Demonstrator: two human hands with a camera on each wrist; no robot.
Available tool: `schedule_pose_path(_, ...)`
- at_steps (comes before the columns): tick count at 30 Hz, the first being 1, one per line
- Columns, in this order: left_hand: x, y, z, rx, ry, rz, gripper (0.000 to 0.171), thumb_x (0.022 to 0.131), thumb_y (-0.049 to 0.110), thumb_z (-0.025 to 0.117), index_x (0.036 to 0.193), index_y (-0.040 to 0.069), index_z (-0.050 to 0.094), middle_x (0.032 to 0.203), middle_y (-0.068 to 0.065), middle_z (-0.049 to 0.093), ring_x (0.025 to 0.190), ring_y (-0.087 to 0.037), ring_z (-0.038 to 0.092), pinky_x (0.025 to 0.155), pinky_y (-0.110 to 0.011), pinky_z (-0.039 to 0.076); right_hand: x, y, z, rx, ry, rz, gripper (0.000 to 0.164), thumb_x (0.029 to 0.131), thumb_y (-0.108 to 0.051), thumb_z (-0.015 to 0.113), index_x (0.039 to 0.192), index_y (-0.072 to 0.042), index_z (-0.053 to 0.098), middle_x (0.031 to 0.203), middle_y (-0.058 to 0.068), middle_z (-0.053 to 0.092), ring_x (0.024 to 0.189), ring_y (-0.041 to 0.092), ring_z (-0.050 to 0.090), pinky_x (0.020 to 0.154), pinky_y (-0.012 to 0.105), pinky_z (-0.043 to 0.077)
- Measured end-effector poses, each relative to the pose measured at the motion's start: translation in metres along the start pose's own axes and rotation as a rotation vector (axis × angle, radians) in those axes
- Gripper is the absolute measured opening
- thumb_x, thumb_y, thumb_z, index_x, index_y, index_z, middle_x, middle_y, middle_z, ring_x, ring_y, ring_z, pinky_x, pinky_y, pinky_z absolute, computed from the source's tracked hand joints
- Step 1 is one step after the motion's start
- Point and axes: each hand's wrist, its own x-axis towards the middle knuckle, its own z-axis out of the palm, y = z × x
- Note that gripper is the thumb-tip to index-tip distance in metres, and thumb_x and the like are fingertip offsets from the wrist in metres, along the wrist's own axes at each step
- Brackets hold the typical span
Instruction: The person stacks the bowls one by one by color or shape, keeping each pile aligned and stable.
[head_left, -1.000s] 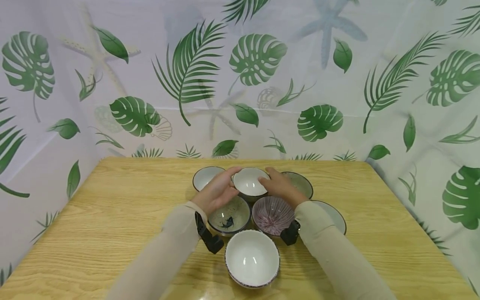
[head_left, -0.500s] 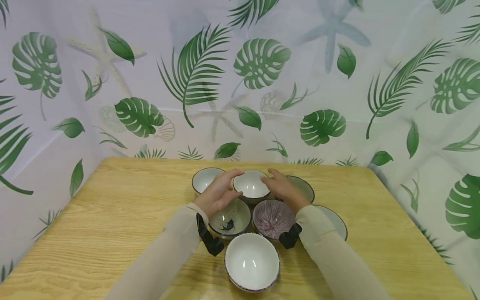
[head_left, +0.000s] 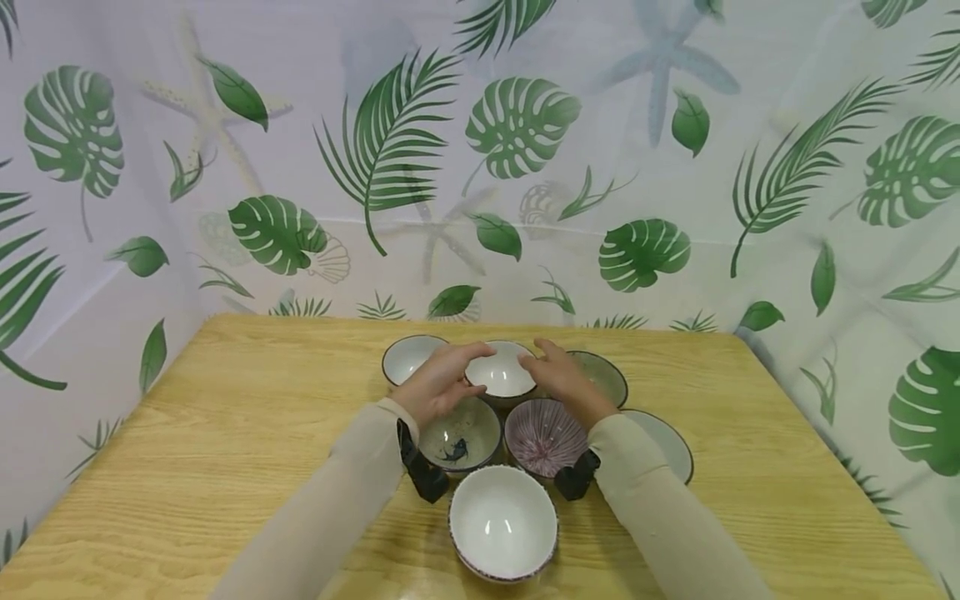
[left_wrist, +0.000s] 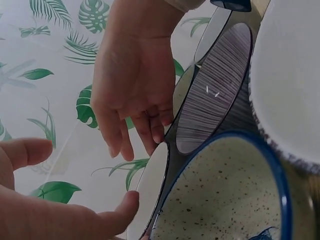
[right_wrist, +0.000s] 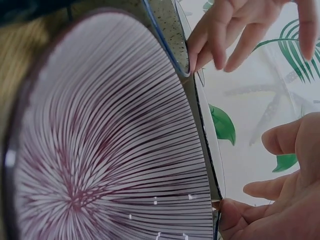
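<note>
Loosely, beside the far-left white bowl (head_left: 409, 358), my left grip (head_left: 441, 382) is flanking the far-middle white bowl (head_left: 501, 372), fingers unclenched; that bowl is sitting beyond the speckled bowl (head_left: 468, 433) and purple-lined bowl (head_left: 542, 435). My right grip (head_left: 562, 379) is flanking its right side, equally relaxed; any contact I cannot tell. Seemingly I'm positioning around it; next is probably calling for even control without knocking neighbours.

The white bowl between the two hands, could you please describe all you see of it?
The white bowl is round, with a thin dark rim and a plain glossy interior, apparently glazed ceramic. It faces open side up in the back row, behind the speckled bowl and the striped bowl. The left hand and right hand flank it, fingers spread; contact is hard to confirm.
</note>
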Motion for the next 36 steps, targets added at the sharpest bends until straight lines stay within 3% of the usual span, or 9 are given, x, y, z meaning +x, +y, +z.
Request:
schedule_pose_path(4,0.005,0.002,0.001,0.082,0.005,-0.050,0.041,0.093,0.016,0.054,0.129,-0.003,0.048,0.144,-0.012,0.024,0.126,-0.028,0.028,0.096,-0.040,0.036,0.001,-0.001,0.001,0.000,-0.002,-0.003,0.063,0.098,-0.031,0.041,0.148,-0.001,0.017,0.141,0.027,0.031,0.125,0.038,0.035,0.098,0.050,0.035)
schedule_pose_path(8,0.008,0.005,0.000,0.107,-0.014,-0.048,0.042,0.093,0.014,0.053,0.128,-0.007,0.047,0.144,-0.016,0.028,0.124,-0.026,0.033,0.098,-0.038,0.034,0.000,-0.003,0.000,-0.005,-0.013,-0.019,0.064,0.098,-0.030,0.041,0.148,0.000,0.016,0.144,0.026,0.026,0.128,0.039,0.029,0.099,0.051,0.033)
schedule_pose_path(12,0.011,0.004,-0.003,0.076,-0.061,-0.036,0.042,0.094,0.011,0.051,0.128,-0.013,0.044,0.135,-0.018,0.041,0.117,-0.026,0.043,0.101,-0.038,0.032,-0.003,-0.004,0.000,-0.013,-0.031,-0.020,0.065,0.099,-0.032,0.041,0.149,-0.002,0.013,0.146,0.024,0.024,0.130,0.038,0.027,0.099,0.051,0.032)
schedule_pose_path(16,0.012,0.001,-0.006,0.046,-0.050,-0.024,0.042,0.093,0.009,0.053,0.126,-0.015,0.044,0.134,-0.016,0.042,0.120,-0.026,0.042,0.102,-0.039,0.032,-0.005,-0.004,0.000,-0.017,-0.033,-0.026,0.065,0.099,-0.031,0.041,0.150,-0.003,0.012,0.148,0.023,0.021,0.131,0.037,0.025,0.101,0.051,0.030)
schedule_pose_path(22,0.005,0.001,-0.003,0.089,0.079,-0.005,0.049,0.092,0.017,0.056,0.131,-0.008,0.042,0.143,-0.014,0.030,0.130,-0.026,0.029,0.105,-0.045,0.026,-0.007,-0.006,0.007,0.037,-0.001,-0.066,0.067,0.098,-0.031,0.042,0.150,-0.005,0.009,0.150,0.021,0.015,0.133,0.037,0.019,0.104,0.052,0.024)
schedule_pose_path(26,0.003,0.000,-0.002,0.112,0.156,-0.003,0.059,0.089,0.017,0.058,0.138,-0.003,0.033,0.149,-0.011,0.020,0.130,-0.021,0.027,0.102,-0.039,0.031,-0.009,-0.005,0.011,0.112,0.000,-0.085,0.069,0.098,-0.033,0.043,0.151,-0.010,0.004,0.152,0.019,0.012,0.135,0.036,0.016,0.104,0.053,0.023)
schedule_pose_path(30,0.002,-0.003,-0.003,0.142,0.224,0.027,0.026,0.086,0.013,0.057,0.105,0.000,0.046,0.144,-0.013,0.027,0.084,-0.014,0.043,0.071,-0.026,0.040,-0.011,-0.005,0.015,0.227,0.007,-0.125,0.068,0.099,-0.027,0.043,0.151,-0.012,0.003,0.150,0.021,0.014,0.130,0.038,0.027,0.098,0.051,0.035)
schedule_pose_path(33,0.001,-0.004,-0.002,0.147,0.259,0.065,0.028,0.086,0.011,0.057,0.108,-0.003,0.046,0.141,-0.016,0.030,0.068,-0.015,0.032,0.057,-0.027,0.031,-0.011,-0.004,0.018,0.338,0.022,-0.169,0.066,0.099,-0.019,0.043,0.151,-0.010,0.004,0.146,0.024,0.018,0.123,0.039,0.037,0.089,0.048,0.044)
schedule_pose_path(36,-0.001,-0.005,-0.003,0.136,0.261,0.088,0.065,0.086,0.010,0.056,0.142,-0.007,0.027,0.146,-0.019,0.024,0.081,-0.019,0.040,0.063,-0.030,0.036,-0.012,-0.005,0.020,0.408,0.037,-0.177,0.065,0.099,-0.014,0.043,0.151,-0.007,0.005,0.143,0.025,0.021,0.118,0.040,0.042,0.084,0.046,0.048)
